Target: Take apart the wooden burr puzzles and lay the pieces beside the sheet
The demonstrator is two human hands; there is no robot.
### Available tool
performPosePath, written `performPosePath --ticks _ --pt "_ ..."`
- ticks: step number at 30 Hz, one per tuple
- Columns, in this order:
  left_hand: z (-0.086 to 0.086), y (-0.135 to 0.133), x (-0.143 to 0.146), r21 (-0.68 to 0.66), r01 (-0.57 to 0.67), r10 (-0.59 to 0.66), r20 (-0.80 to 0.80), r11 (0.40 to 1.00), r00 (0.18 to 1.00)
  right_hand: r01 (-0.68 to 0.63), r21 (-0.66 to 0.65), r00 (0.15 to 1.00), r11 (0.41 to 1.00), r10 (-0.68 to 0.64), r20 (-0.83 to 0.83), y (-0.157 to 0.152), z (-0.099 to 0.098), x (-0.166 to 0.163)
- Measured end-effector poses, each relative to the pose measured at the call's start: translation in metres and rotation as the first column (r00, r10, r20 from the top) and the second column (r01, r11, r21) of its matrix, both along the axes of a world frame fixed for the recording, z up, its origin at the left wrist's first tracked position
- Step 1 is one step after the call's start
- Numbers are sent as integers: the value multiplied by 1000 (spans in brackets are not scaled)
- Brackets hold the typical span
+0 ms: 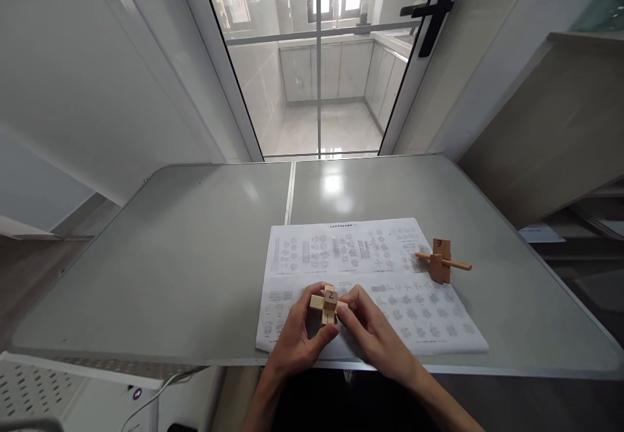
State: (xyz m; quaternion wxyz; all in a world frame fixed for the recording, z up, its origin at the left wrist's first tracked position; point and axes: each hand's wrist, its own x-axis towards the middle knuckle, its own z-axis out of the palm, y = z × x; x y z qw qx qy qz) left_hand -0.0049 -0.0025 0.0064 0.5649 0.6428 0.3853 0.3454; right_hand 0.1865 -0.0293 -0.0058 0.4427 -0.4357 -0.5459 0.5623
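Observation:
Between my two hands is a small pale wooden interlocking puzzle (330,299), its blocks crossing one another and one end marked like a "2" or "Z". My left hand (299,338) curls round its left and near sides, thumb at the front. On the right side, the fingers of my right hand (373,334) pinch a block end of the same puzzle. Beneath both hands lies a printed instruction sheet (341,269) covered in small diagrams. A darker wooden puzzle (440,262), with a thin rod through it and a marked upright piece, stands at the sheet's right edge.
The grey folding table (195,256) has a seam down its middle. Beyond its far edge is a glass door (336,75) with a black handle (433,11). A white perforated rack (39,386) and a cable (156,396) are at the lower left; shelves (575,224) stand at the right.

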Motion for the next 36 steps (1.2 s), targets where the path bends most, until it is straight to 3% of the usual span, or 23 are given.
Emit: performPosePath --ticks 5,14,22,30,36 --pt "1 -1 0 14 16 -17 15 1000 1000 38 94 994 995 -47 97 -2 -7 -1" --pt "0 -1 -2 -53 55 -54 33 997 998 -19 191 971 981 -28 238 -1 -3 4" --pt "-4 0 -1 -144 17 -1 110 989 994 -109 393 941 913 -33 338 7 -2 10" --pt "-13 6 0 -239 2 56 236 971 970 -148 347 924 926 5 382 5 16 8" --pt "-12 7 1 -257 3 63 245 966 968 -106 335 933 936 -23 360 4 12 3"
